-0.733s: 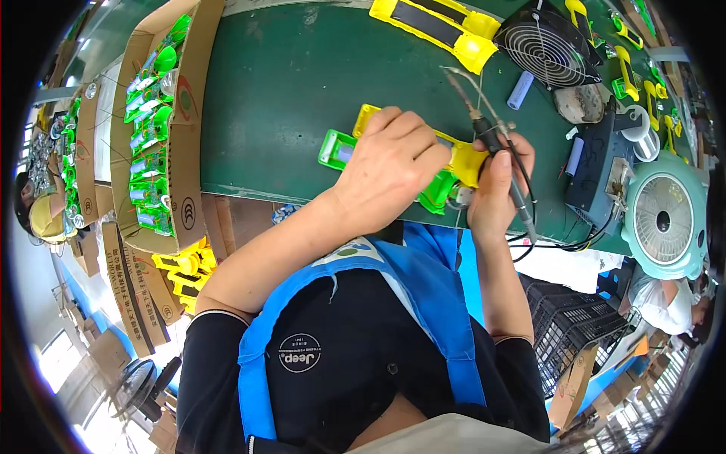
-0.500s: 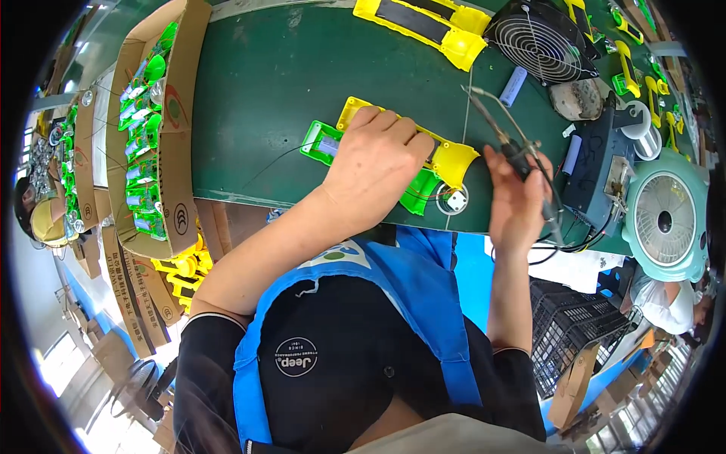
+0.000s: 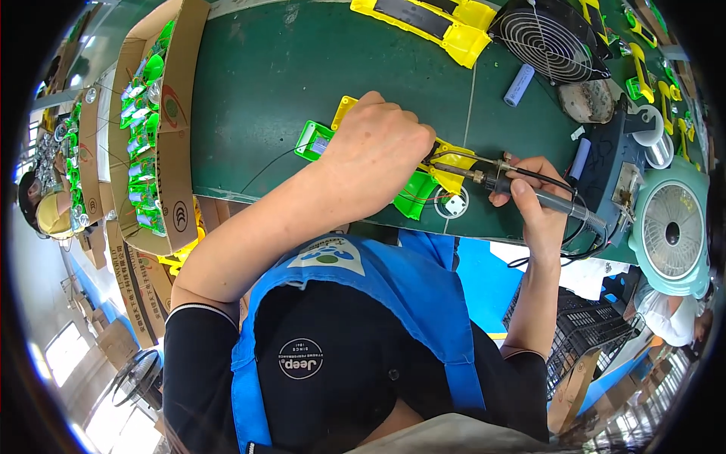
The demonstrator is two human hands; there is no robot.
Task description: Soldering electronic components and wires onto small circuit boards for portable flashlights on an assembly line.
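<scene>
My left hand (image 3: 382, 155) is closed over a yellow plastic shell (image 3: 452, 180) on the green table, its fingertips hidden beneath the knuckles. Just under that hand lies a green plastic housing (image 3: 414, 197) with a blue cell in its left end. Thin red and black wires run from it, and a small round white part (image 3: 454, 205) lies by its right end. In my right hand (image 3: 538, 208) is a soldering iron (image 3: 560, 203) with a thin feed tube alongside. The iron's tip reaches the shell beside my left fingers; the exact contact point is hidden.
A cardboard box (image 3: 176, 129) of green assemblies stands at the left. Further back are yellow shells (image 3: 454, 41), a black fan (image 3: 548, 45) and a blue cell (image 3: 519, 85). A soldering station (image 3: 607, 163) with cables and a pale green fan (image 3: 671, 231) stand at the right.
My right hand has turned the soldering iron from pointing away to pointing left, bringing its tip down to the yellow shell. My left hand stays on the shell.
</scene>
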